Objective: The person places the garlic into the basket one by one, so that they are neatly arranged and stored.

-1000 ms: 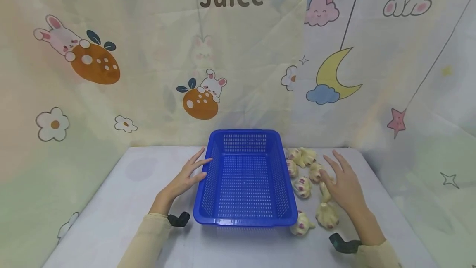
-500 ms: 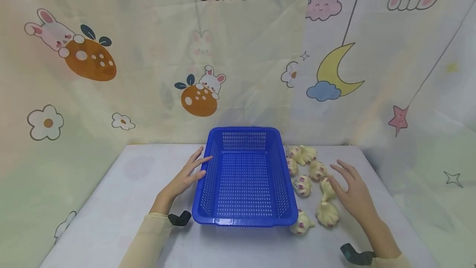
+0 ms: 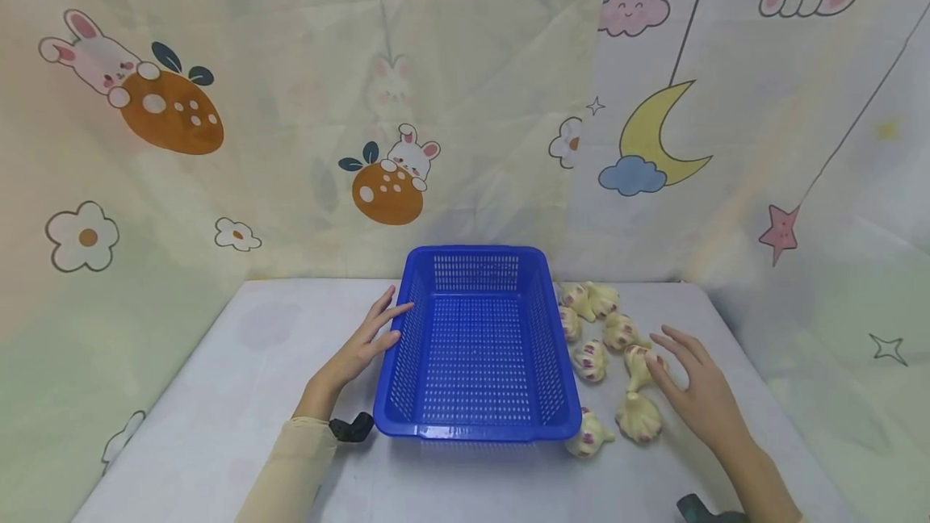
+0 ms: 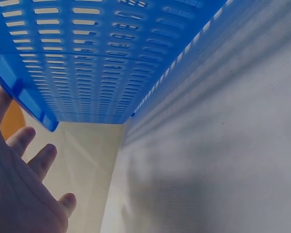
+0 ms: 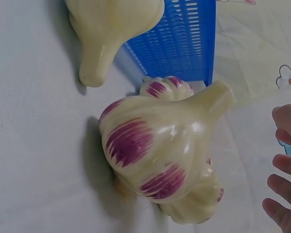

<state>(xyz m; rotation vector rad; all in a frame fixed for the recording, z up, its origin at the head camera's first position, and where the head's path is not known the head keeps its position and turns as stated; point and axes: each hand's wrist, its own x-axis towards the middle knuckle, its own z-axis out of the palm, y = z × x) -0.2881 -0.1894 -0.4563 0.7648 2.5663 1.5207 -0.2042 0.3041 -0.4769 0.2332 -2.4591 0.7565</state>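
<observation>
head view: spread left fingers (image 3: 394, 313) touch the basket (image 3: 479, 432); spread right fingers (image 3: 672, 347) hover near garlic (image 3: 638, 363).

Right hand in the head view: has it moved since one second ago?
Yes: judged against the blue plastic basket, the right hand has drawn back and rightward, away from it.

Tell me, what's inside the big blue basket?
In the blue basket you can see just its floor and walls, full of little holes. The garlic bulbs lie outside, to its right. The inside of the near wall is hidden behind the rim.
</observation>
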